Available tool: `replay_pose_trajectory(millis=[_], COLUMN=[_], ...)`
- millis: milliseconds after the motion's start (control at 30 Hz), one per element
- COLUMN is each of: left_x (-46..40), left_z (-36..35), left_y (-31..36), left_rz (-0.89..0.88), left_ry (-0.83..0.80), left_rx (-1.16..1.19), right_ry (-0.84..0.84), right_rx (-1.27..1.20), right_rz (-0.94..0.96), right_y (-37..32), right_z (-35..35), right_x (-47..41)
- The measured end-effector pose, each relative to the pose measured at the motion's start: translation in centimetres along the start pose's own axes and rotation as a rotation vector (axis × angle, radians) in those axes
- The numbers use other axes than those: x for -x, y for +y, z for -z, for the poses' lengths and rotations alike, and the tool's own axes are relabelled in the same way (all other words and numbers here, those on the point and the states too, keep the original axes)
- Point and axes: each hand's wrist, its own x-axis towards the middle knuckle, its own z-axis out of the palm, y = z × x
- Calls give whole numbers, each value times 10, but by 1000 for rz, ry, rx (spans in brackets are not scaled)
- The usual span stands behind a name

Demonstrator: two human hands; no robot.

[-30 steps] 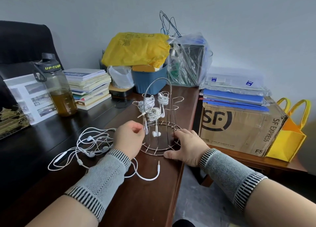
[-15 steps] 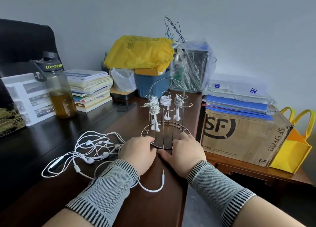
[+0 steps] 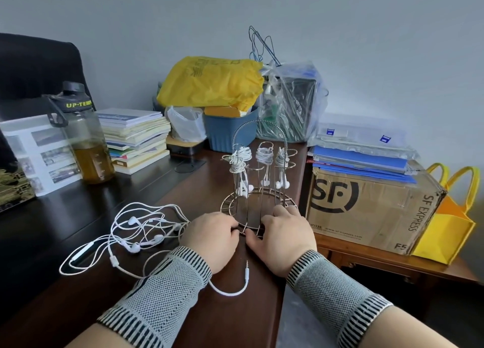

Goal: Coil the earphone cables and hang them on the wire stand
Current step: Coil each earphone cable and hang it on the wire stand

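Gripping the round base of the silver wire stand [image 3: 258,203], left hand [image 3: 210,239] and right hand [image 3: 286,236] flank it; loose white earphone cables [image 3: 136,232] sprawl left on the dark wooden tabletop [image 3: 183,190].

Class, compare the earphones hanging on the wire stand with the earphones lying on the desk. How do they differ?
The earphones on the stand are wound into tight bundles; the earphones on the desk lie in a loose tangle. The first hang off the wire stand, buds dangling; the second rest flat on the desk. Both are white and wired.
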Motion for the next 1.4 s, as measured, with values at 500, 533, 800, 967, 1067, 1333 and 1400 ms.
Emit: replay_pose_trajectory(millis=[500, 533, 800, 967, 1067, 1333, 1400], left_x=[-2, -2, 1, 5, 4, 28, 34], left_z=[-3, -3, -2, 20, 41, 53, 53], left_y=[1, 1, 3, 0, -23, -68, -76], left_rz=[-81, -87, -77, 7, 133, 198, 206], left_ry=[-58, -65, -70, 114, 140, 21, 79], left_rx=[54, 49, 53, 70, 61, -11, 74], right_ry=[7, 21, 67, 196, 168, -2, -34], right_rx=[-47, -55, -74, -142, -265, -687, -758], right_rz=[34, 57, 171, 165, 250, 96, 44], right_y=[0, 0, 3, -5, -11, -37, -35], right_z=[0, -1, 4, -3, -4, -1, -3], right_x=[-1, -1, 2, 0, 4, 12, 9])
